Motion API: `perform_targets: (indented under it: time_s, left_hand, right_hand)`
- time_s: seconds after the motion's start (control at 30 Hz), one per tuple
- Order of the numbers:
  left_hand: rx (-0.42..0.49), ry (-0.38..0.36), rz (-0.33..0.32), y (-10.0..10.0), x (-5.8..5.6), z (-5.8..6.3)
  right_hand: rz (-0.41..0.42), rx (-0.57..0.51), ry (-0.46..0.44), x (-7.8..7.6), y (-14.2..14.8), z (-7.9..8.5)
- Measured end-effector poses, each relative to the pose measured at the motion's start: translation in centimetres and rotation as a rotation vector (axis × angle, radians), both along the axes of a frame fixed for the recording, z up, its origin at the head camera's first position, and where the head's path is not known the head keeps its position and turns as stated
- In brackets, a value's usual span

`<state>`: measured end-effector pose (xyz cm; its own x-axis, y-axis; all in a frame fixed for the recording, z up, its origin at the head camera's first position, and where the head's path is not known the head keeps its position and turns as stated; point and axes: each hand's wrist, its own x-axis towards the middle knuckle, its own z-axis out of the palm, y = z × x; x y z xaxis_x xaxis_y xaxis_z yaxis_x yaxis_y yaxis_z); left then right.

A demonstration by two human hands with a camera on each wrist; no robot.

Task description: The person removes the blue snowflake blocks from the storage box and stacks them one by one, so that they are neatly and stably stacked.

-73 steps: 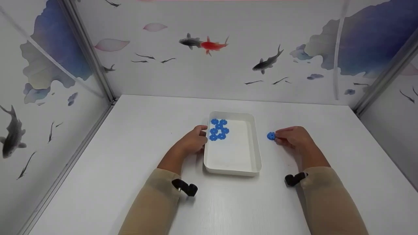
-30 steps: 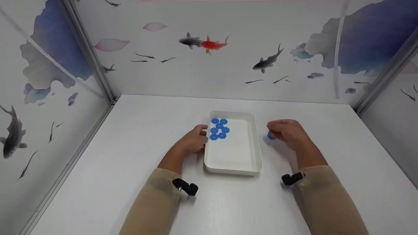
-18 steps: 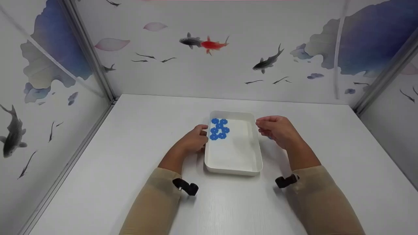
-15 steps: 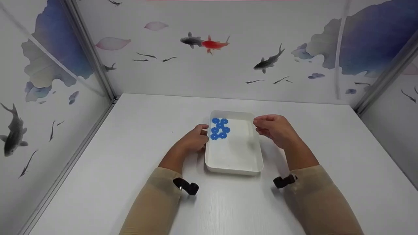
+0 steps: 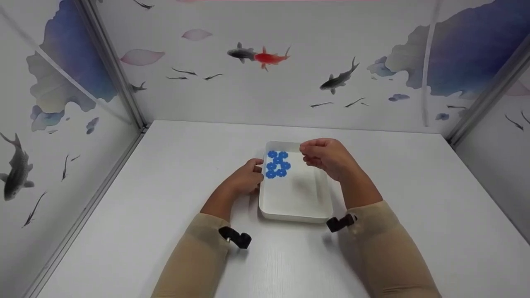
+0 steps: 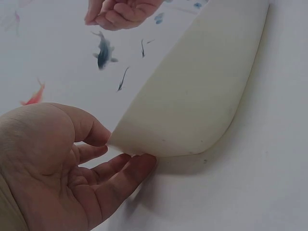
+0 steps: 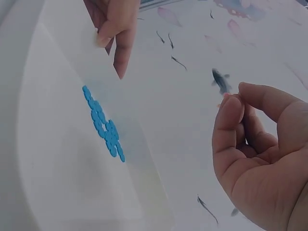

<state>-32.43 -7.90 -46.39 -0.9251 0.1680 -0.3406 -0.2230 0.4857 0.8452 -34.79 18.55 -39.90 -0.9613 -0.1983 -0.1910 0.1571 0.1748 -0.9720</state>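
Near the far-left corner inside the shallow white rectangular tray (image 5: 294,198), gripped at its left side by the left hand (image 5: 246,178), the blue flower-shaped plastic-looking discs (image 5: 278,159) seem light, stiff and best pinched edgewise; the right hand (image 5: 329,158) hovers pinched, contents impossible to tell.

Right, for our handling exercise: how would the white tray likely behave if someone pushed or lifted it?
The white tray would probably slide rather than tip, being broad with low walls. It looks thin-walled, so perhaps light for its size. It also seems fairly stiff: its long side runs straight past the left hand, with no visible sag.
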Motion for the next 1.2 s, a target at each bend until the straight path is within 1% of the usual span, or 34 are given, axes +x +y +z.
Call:
perform_targets:
  time_s: [0.1, 0.3, 0.5, 0.7, 0.93, 1.13, 1.2]
  left_hand:
    - [-0.001, -0.004, -0.004, 0.0, 0.0, 0.1]
    - [-0.014, -0.003, -0.01, 0.0, 0.0, 0.1]
    - [-0.017, -0.003, -0.011, 0.1, 0.0, 0.1]
    - [-0.033, -0.014, -0.008, 0.2, -0.1, 0.0]
    - [-0.018, -0.02, -0.006, 0.1, -0.2, 0.2]
    - [-0.029, -0.012, -0.002, -0.1, 0.0, 0.3]
    - [-0.004, -0.007, -0.007, -0.2, 0.1, 0.3]
  right_hand:
    - [0.009, -0.003, -0.001, -0.5, -0.7, -0.1]
    - [-0.002, 0.0, -0.009, -1.5, -1.8, 0.0]
    - [0.002, 0.039, -0.01, -2.7, -2.8, -0.3]
    - [0.003, 0.065, -0.043, -3.7, -3.1, -1.1]
    - [0.0, 0.074, -0.068, -4.6, -3.8, -1.9]
    - [-0.02, 0.141, -0.058, -5.3, -4.6, -3.1]
    - [-0.023, 0.168, -0.062, -5.5, -4.8, -3.6]
